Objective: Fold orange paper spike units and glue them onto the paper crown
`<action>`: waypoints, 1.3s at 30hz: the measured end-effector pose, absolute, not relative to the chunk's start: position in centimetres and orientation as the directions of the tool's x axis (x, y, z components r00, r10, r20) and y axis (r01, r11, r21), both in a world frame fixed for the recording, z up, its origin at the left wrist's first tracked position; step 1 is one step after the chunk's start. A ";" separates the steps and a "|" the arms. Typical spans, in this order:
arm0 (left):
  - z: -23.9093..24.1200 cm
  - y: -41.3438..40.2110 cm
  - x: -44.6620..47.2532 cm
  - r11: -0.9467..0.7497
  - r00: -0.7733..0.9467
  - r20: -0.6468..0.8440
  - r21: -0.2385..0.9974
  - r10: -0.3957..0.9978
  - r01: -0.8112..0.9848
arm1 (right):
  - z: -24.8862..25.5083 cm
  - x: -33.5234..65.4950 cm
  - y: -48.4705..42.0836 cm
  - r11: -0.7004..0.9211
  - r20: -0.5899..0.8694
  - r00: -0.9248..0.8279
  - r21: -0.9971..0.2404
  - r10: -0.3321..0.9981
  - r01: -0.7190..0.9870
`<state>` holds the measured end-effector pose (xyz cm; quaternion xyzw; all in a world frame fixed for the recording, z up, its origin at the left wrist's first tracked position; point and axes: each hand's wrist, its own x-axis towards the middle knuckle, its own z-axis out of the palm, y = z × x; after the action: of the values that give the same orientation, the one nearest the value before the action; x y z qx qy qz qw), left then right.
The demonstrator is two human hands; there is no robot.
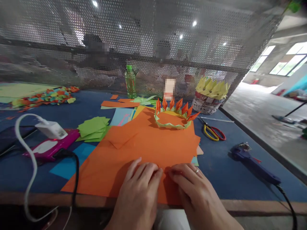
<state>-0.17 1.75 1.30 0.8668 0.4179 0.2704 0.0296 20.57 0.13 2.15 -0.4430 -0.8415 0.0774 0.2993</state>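
My left hand (141, 187) and my right hand (192, 187) rest side by side at the near edge of the table, fingertips meeting over a small orange paper piece (168, 182). Both hands have their fingers bent and pressed down on it, as in a fold. The piece lies on a stack of large orange paper sheets (134, 147). Beyond the sheets sits a paper ring with orange spikes and a green band (174, 116). My right hand wears a ring.
Scissors (212, 131) and a blue glue gun (254, 164) lie to the right. Green paper squares (93, 127), a white charger (51, 129) on a pink device and cables are at the left. A green bottle (130, 81), a yellow paper crown (211, 94) and a mesh screen stand behind.
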 end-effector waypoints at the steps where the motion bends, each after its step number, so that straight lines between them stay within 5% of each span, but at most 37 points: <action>1: 1.5 1.9 0.1 -0.642 0.486 0.452 0.307 0.748 0.703 | 2.3 20.5 0.2 0.588 0.427 -0.422 -0.412 0.799 0.696; 10: 2.3 2.6 1.0 -0.556 0.457 0.319 0.535 0.830 0.636 | 3.9 21.0 1.6 0.489 0.290 -0.397 -0.595 0.871 0.638; 25: 3.8 2.9 1.5 -0.490 0.497 0.134 0.507 0.857 0.709 | 3.6 21.1 2.4 0.461 0.283 -0.369 -0.629 0.886 0.626; 39: 3.0 3.6 1.4 -0.490 0.444 0.234 0.582 0.865 0.649 | 3.2 21.2 2.3 0.497 0.313 -0.389 -0.618 0.866 0.609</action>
<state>1.39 3.59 2.98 0.8236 0.4596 0.2584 0.2088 21.24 2.35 3.19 -0.4571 -0.8072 0.2066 0.3111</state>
